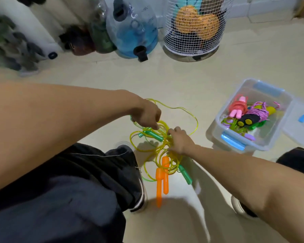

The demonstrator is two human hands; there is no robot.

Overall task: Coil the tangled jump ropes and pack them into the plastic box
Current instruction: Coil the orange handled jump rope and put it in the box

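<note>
Hidden/unclear: fingertips of both hands are buried among the cord loops; which strand each grip pinches cannot be told. Left edge of the frame is blurred; the things there are hard to make out.
Left hand (147,114): knuckles up, fingers curled down, grip pinching the tangled yellow-green translucent jump rope cords (158,142) at the upper part of the tangle.
Right hand (180,140): fingers curled into the middle of the tangle, grip closed on the cords; exact strand not visible.
Green plastic handle (152,135): lies between the two hands, just under the left hand's fingers.
Second green plastic handle (185,174): hangs below the right wrist, tilted.
Two orange plastic handles (162,179): hang side by side below the tangle, pointing down.
Clear plastic box with blue latches (219,123): on the floor to the right of the hands, well apart from the tangle, open; holds coiled pink, purple and green ropes and a black handle with yellow ends.
Clear lid (300,127): beside the box, cut off by the frame's right edge.
Floor (182,76): pale, glossy.
Far side: blue-tinted water jug (133,37), white wire mesh basket (195,27).
</note>
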